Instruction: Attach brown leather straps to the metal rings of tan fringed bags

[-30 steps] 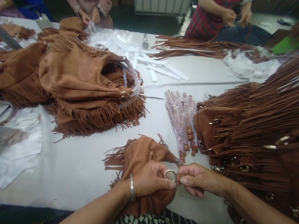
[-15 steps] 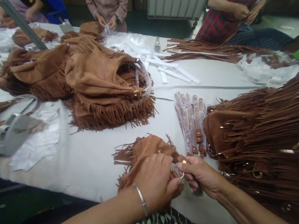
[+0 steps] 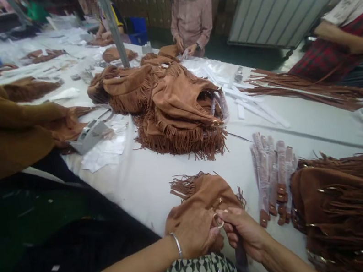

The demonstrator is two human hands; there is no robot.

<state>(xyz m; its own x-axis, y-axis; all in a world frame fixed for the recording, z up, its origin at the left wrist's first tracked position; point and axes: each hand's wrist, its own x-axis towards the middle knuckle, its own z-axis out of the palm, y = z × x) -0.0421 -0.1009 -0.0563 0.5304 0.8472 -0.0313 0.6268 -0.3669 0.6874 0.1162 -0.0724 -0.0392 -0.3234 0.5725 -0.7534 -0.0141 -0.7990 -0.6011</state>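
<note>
Even indoor light, bright window glare top right, wide-angle stretching at edges, blurred faces, soft background.

Bag (image 3: pixel 201 195): small, tan suede, with fringe spilling from its far-left edge. It lay crumpled and low in the near middle, its near part covered. Ring (image 3: pixel 219 222): thin, round, silver metal, at the bag's near-right corner, partly hidden.

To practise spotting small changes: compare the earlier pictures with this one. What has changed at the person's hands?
The right hand, a strap in its grip, closed in on the metal ring held by the left hand, half hiding it. The small fringed bag stayed under the left hand.
</note>
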